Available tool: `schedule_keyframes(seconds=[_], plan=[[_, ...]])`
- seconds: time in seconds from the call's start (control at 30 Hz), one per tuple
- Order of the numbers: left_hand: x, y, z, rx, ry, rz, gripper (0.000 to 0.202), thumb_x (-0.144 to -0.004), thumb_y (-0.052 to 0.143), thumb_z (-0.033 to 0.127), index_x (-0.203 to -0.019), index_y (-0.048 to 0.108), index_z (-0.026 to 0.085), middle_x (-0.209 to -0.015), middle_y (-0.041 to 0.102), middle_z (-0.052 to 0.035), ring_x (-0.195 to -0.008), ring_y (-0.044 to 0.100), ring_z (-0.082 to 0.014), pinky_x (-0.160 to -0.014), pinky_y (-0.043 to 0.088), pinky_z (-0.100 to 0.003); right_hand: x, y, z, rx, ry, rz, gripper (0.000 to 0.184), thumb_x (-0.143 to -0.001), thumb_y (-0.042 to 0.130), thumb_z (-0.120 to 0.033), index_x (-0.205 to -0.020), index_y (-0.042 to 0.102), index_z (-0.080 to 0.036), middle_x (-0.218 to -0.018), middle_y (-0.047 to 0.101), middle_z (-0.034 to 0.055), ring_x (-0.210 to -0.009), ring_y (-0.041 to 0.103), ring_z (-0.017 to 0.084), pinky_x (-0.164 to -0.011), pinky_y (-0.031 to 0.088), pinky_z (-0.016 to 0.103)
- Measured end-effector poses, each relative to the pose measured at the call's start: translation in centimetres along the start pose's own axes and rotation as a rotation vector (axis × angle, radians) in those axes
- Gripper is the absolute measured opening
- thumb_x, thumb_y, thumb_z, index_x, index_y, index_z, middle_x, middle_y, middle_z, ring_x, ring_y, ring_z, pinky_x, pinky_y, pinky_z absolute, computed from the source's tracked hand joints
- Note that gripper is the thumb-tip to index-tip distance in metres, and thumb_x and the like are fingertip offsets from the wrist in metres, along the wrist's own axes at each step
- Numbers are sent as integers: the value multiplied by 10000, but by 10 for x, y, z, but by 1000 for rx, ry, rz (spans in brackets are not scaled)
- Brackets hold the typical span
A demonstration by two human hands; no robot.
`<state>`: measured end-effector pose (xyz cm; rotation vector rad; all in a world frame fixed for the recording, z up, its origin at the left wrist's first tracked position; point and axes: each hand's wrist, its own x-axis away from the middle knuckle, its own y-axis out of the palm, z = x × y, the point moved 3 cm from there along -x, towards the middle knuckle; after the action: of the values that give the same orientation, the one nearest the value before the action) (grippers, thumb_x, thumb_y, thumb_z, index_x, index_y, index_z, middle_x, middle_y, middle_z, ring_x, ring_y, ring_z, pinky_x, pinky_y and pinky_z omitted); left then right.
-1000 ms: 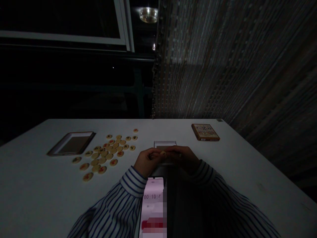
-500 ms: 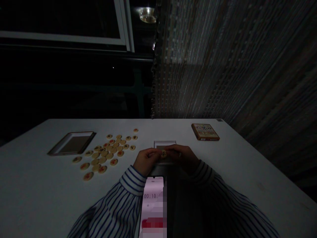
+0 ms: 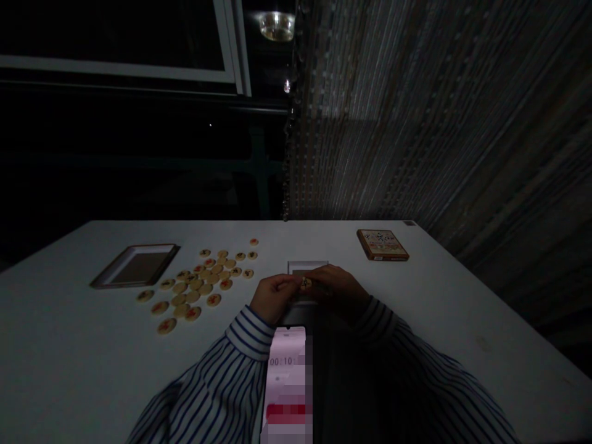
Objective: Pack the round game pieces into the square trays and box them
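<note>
My left hand (image 3: 272, 298) and my right hand (image 3: 340, 287) meet at the table's middle, both pinched on one small round wooden game piece (image 3: 305, 283) with a mark on its face. They hover just over a small shallow tray (image 3: 305, 269), mostly hidden behind them. Several similar round pieces (image 3: 203, 283) with red or dark marks lie scattered on the white table (image 3: 69, 345) to the left of my left hand. Both sleeves are striped. The scene is very dark.
A flat open box or lid (image 3: 135, 266) lies at the far left. An orange printed box (image 3: 382, 244) sits at the far right. A lit phone (image 3: 287, 382) showing a timer hangs near my chest. A beaded curtain (image 3: 416, 111) hangs behind the table.
My two hands have shifted slightly away from me over the small tray, still pinching the same piece. The scattered pieces have not moved.
</note>
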<state>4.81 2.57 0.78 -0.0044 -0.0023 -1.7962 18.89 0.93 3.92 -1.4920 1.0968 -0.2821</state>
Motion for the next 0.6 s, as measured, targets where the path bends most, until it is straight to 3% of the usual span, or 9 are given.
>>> schedule_keyframes(seconds=[0.17, 0.27, 0.37, 0.6], plan=[[0, -2, 4, -45, 58, -12, 258, -642, 571, 336, -757, 644, 116, -649, 658, -36, -572, 565, -118, -561, 438, -227, 1, -3, 2, 43, 19, 27, 266, -764, 504, -305, -994, 579, -196, -889, 639, 57, -810, 560, 161, -713, 415, 288], [-1, -8, 3, -112, 81, 54, 276, -648, 557, 353, -763, 640, 116, -689, 665, -51, -631, 585, -140, -606, 449, -245, 3, -5, 5, 46, 14, 51, 243, -756, 508, -300, -949, 595, -181, -870, 640, 61, -796, 561, 159, -714, 416, 286], [-5, -18, -2, -277, 111, 140, 282, -651, 544, 357, -773, 643, 123, -690, 659, -52, -643, 585, -156, -606, 445, -256, 4, -8, 9, 54, 44, 44, 249, -743, 516, -306, -935, 599, -171, -863, 639, 63, -789, 560, 161, -714, 423, 288], [-7, -24, -12, -628, 158, 149, 283, -670, 513, 323, -865, 643, 165, -770, 655, -56, -662, 575, -165, -658, 431, -285, 3, -18, 13, 53, 109, -15, 299, -735, 511, -329, -965, 593, -156, -868, 635, 63, -793, 560, 158, -730, 426, 282]])
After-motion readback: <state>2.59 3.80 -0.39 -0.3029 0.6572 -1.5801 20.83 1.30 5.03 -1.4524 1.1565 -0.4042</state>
